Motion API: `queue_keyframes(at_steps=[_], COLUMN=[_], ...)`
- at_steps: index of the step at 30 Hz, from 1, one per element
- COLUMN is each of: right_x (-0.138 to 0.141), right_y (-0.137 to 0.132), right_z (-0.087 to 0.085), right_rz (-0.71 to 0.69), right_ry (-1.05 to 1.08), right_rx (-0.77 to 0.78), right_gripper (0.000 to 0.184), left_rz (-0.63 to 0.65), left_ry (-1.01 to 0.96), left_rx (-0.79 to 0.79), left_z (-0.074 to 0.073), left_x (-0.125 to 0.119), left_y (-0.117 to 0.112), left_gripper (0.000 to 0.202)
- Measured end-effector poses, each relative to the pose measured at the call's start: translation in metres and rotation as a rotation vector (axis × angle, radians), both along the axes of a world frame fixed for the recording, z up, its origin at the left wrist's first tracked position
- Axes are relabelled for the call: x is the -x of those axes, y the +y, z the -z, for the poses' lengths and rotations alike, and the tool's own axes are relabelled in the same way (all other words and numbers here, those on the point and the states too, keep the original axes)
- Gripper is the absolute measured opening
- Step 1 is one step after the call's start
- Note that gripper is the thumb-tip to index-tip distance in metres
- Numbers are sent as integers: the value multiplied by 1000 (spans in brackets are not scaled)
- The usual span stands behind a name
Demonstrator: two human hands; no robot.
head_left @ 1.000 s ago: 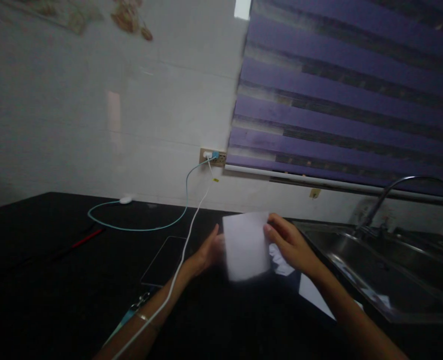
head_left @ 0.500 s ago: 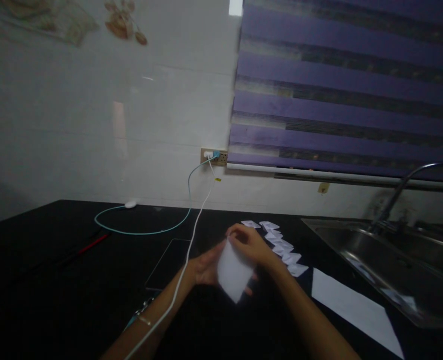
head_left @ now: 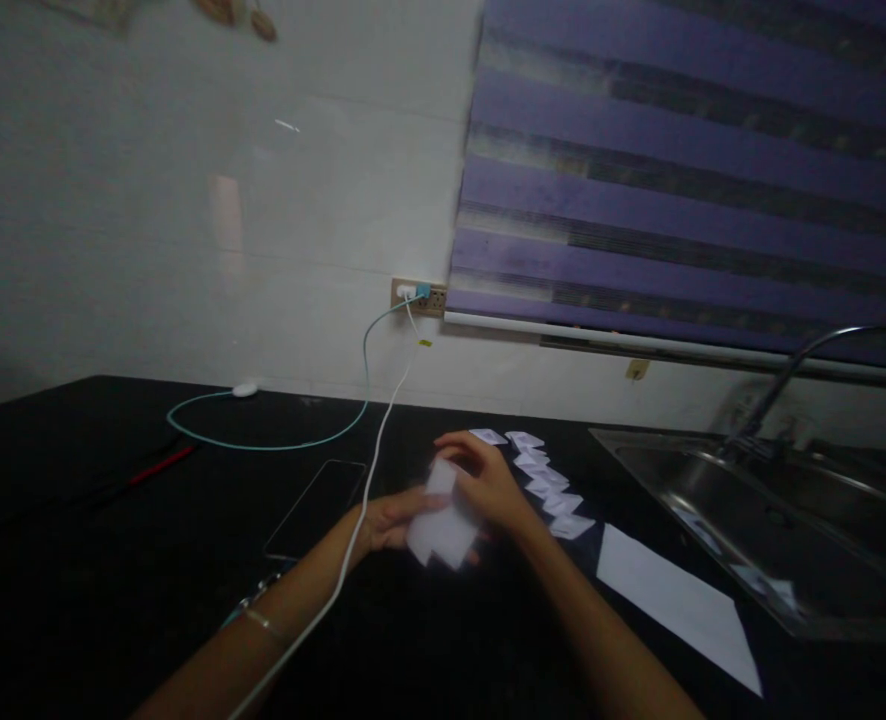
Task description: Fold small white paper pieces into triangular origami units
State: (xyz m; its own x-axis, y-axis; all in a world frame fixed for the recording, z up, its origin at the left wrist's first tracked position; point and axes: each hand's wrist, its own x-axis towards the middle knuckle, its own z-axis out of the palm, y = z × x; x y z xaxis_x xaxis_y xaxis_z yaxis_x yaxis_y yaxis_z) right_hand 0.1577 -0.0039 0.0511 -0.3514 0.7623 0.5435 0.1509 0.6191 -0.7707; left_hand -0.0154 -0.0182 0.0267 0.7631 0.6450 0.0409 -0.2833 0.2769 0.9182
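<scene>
While left grip and right grip pinch white paper | paper lies between them

On my black counter, left side: phone, red strip, teal cable, white disc at far edge. To my right: folded white papers in a row; nearer, white sheet.
</scene>
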Motion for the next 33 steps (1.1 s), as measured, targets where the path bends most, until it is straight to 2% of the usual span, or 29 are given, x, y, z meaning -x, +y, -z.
queue_keyframes(at_steps=[4,8,12,16,19,24,26,29,33], right_x=[-2,-5,-6,-6,-7,-10,-10,-9,-7], right_y=[9,15,14,14,15,17,17,16,14], right_z=[6,11,17,21,22,25,26,27,29], right_rz=[111,220,147,124,151,158,154,161,207], right_ry=[98,94,79,113,114,96,105,138,140], right_rx=[75,153,238,236,229,231,251,306,338], right_gripper=[26,32,32,30,28,31,32,33,31], left_rz=[-40,-230,-407,-527,-514,-304,-262,-300,-470], left_ry=[10,2,41,128,161,2,15,96,152], left_rx=[13,-6,-55,-90,-108,-67,-66,-114,-138], left_z=[-4,0,3,6,10,19,22,23,23], left_x=[-8,-13,-16,-19,-19,-13,-11,-10,-9], left_y=[6,14,20,24,27,30,32,35,39], left_gripper=[52,51,48,49,47,47,47,44,46])
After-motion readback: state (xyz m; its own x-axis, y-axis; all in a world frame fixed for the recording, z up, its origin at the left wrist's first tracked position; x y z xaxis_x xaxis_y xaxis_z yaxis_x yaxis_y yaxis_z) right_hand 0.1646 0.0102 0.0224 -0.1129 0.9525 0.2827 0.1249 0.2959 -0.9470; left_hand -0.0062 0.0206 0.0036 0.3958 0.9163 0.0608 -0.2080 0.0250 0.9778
